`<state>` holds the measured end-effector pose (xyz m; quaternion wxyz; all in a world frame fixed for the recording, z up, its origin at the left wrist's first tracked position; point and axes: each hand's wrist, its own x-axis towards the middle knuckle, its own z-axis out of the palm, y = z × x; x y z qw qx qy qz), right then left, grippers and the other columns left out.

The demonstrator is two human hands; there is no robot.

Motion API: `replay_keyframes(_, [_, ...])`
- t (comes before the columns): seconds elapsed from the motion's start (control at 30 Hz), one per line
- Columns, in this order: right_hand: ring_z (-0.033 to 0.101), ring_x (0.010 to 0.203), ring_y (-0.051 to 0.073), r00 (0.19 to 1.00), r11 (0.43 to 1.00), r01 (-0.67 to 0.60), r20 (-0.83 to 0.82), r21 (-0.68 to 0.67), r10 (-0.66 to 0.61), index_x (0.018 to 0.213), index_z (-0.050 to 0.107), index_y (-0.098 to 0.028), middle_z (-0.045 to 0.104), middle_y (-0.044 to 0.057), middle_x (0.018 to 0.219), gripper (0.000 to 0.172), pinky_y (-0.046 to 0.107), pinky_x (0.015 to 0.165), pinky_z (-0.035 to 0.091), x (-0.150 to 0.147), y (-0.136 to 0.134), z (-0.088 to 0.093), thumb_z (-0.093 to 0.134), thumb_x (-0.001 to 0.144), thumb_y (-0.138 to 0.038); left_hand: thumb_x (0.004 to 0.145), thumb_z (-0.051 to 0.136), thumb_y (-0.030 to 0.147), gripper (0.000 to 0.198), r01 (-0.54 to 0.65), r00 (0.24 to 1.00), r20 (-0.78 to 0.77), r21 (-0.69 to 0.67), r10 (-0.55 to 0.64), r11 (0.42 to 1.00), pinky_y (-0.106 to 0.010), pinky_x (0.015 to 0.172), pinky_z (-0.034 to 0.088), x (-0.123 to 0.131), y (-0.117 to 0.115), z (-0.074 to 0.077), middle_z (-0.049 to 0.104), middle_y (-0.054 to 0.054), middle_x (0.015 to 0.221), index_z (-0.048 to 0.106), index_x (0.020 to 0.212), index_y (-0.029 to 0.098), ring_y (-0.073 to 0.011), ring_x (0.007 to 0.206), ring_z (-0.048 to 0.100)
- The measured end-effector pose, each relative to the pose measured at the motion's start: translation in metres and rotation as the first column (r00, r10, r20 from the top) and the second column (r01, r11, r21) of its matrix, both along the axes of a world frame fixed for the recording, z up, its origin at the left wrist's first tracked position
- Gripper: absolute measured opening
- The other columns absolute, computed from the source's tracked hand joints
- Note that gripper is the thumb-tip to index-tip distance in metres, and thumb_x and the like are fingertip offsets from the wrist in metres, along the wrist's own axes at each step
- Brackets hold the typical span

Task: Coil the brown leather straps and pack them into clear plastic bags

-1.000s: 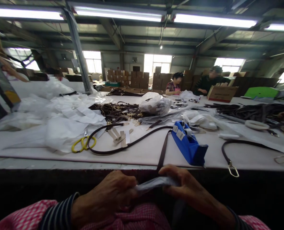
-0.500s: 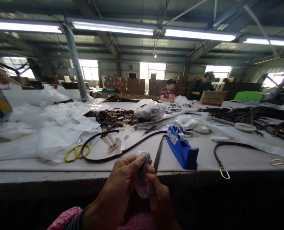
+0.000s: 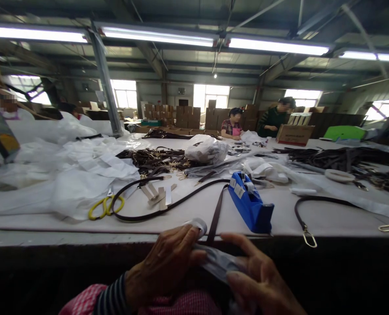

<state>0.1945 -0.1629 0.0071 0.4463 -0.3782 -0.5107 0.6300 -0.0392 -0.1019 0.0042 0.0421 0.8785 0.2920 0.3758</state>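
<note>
The lower part of the plastic wrapping is disappearing behind the right hand and into shadow, and whatever is lying inside it is hard to make out. The right wrist is fading into the dark at the lower edge. The dark strap is running down past the table edge, its lower end being hidden by the hands.

The wrapping is spanning the gap between both hands, just in front of the table. The left hand is reaching in with its back up, fingers together and clamping on the wrapping, a pale loop of it showing beyond the knuckles. The right hand is angling inward, index finger stretching out apart from the thumb; whether the other fingers are gripping cannot be told.

The blue tape dispenser is holding a roll of tape. Farther back, a translucent plastic bag is bulging with unclear contents, and a cardboard box is standing near a co-worker.
</note>
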Motion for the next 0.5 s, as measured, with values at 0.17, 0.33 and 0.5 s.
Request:
replay_keyframes(0.17, [0.042,0.053,0.009,0.982,0.983,0.113,0.135,0.143,-0.132,0.122,0.066,-0.019,0.047,-0.009,0.061,0.054,0.020,0.051,0.034,0.020,0.034,0.024,0.086,0.077,-0.041,0.103,0.055,0.049,0.036,0.115,0.991,-0.004,-0.442,-0.130,0.890,-0.023,0.061,0.045,-0.012,-0.029,0.019,0.065,-0.001,0.075,0.063,0.084,0.020,-0.0143,0.061,0.055])
replay_keyframes(0.33, [0.066,0.092,0.022,0.862,0.823,0.233,0.281,0.519,-0.421,0.118,0.072,-0.024,0.072,0.006,0.106,0.032,0.032,0.086,0.053,-0.011,0.039,-0.004,0.070,0.093,-0.045,0.099,0.054,0.057,0.046,0.352,0.914,0.394,-0.890,0.100,0.289,-0.019,0.048,0.034,0.002,-0.039,0.047,0.061,-0.001,0.064,0.064,0.078,0.017,-0.0097,0.050,0.049])
replay_keyframes(0.5, [0.070,0.095,0.025,0.898,0.829,0.281,0.173,0.483,-0.405,0.135,0.065,-0.026,0.074,0.009,0.113,0.047,0.032,0.089,0.055,-0.067,0.015,-0.028,0.058,0.099,-0.055,0.086,0.075,0.056,0.045,0.617,0.642,0.663,-0.745,0.386,0.255,-0.016,0.048,0.044,0.025,-0.029,0.075,0.070,-0.006,0.065,0.072,0.087,0.011,-0.0100,0.050,0.058])
